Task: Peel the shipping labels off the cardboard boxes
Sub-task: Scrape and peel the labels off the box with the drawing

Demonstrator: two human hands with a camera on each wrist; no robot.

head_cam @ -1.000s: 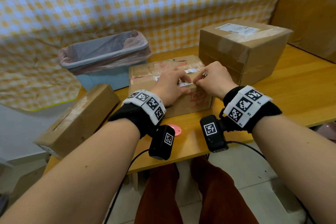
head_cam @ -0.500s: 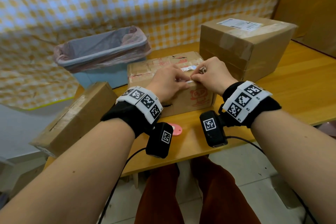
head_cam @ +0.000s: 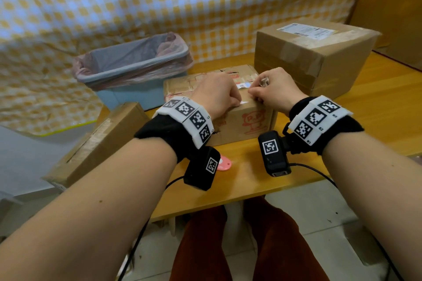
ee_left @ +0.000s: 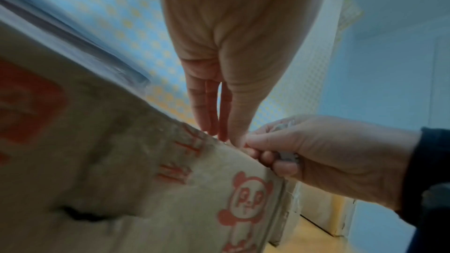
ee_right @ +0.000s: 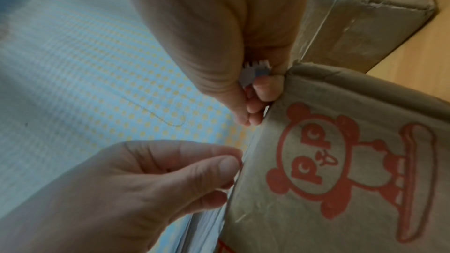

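A small cardboard box (head_cam: 242, 123) with a red panda print stands at the middle of the table. Two white label remnants cling to its top, one strip (head_cam: 243, 85) further back and one scrap (head_cam: 244, 102) at the near edge. My left hand (head_cam: 237, 100) pinches at that near-edge scrap with thumb and forefinger (ee_right: 231, 163). My right hand (head_cam: 252, 93) picks at the same edge with its fingertips (ee_right: 250, 117) and keeps a crumpled label scrap (ee_right: 255, 71) tucked in its palm. A bigger box (head_cam: 319, 59) at back right carries a whole white shipping label (head_cam: 306, 31).
A blue bin (head_cam: 134, 70) lined with a pink bag stands left of the small box. A long cardboard box (head_cam: 98, 143) juts over the table's left end. A pink round object (head_cam: 225, 164) lies near the front edge. Checked cloth hangs behind.
Both hands stay together at the small box's near top edge. The white strip that showed between them is down to a small scrap.
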